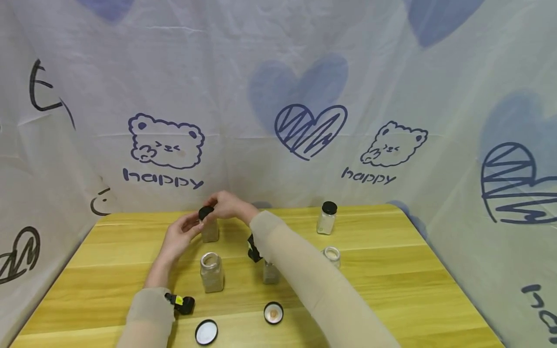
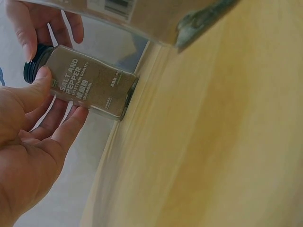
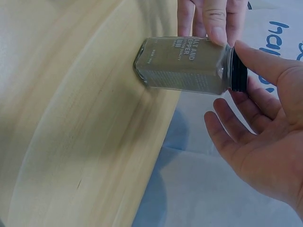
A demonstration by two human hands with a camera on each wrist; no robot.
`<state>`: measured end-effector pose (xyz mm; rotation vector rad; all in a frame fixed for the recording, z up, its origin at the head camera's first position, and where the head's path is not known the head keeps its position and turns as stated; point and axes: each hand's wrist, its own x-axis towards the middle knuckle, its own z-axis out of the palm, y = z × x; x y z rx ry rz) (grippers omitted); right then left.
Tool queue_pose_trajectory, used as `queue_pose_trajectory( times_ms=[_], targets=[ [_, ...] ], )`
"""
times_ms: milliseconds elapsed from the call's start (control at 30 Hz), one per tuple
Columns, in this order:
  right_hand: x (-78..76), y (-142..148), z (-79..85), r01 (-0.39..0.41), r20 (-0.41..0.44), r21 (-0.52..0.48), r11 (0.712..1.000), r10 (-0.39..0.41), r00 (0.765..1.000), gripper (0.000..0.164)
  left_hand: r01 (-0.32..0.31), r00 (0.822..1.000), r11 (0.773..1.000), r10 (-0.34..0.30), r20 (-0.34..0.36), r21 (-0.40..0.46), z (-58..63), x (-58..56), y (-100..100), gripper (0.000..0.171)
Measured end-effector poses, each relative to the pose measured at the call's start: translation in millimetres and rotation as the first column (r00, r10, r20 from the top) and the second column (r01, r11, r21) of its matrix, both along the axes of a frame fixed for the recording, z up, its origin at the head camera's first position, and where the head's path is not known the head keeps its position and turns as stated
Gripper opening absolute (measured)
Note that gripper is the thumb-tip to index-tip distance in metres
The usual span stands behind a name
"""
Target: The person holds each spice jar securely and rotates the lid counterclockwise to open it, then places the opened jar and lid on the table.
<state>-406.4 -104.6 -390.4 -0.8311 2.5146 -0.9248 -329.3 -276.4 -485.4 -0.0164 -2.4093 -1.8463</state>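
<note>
A square glass jar of brown powder (image 2: 97, 82), labelled "salt and pepper", stands upright near the table's back edge, left of centre. Its black screw lid (image 3: 239, 71) sits on the mouth. The left hand (image 1: 177, 237) holds the jar round its neck, thumb on the near side and fingers behind. From the other side, the right hand (image 1: 227, 206) pinches the lid's rim between thumb and fingers; its other fingers spread beside the jar. Closer to the person stands a lidless glass jar (image 1: 212, 276), also seen cropped at the top of the left wrist view.
Another jar (image 1: 271, 273) is partly hidden under the right forearm. A lidless jar (image 1: 332, 256) and a black-capped jar (image 1: 326, 221) stand to the right. Two lids, one white inside (image 1: 206, 332) and one stained (image 1: 273, 313), lie near the front. A printed cloth (image 1: 243, 164) hangs behind the table.
</note>
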Motion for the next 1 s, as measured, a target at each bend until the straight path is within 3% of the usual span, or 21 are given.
queue_pose_trajectory(
  times_ms=[433, 633, 1000],
  targets=[
    [-0.1, 1.0, 4.9, -0.091, 0.017, 0.027, 0.996, 0.09, 0.996, 0.054, -0.005, 1.0, 1.0, 0.005, 0.007, 0.015, -0.3, -0.4, 1.1, 0.053],
    [1.5, 2.3, 5.9, -0.051, 0.048, -0.034, 0.998, 0.053, 0.997, 0.057, -0.003, 1.0, 1.0, 0.003, 0.02, 0.015, 0.2, 0.6, 0.7, 0.054],
    [1.4, 1.5, 2.9, 0.026, 0.001, -0.009, 1.0, -0.026, 1.0, 0.045, -0.003, 1.0, 1.0, 0.002, 0.024, 0.012, -0.2, 0.0, -0.2, 0.054]
  ],
)
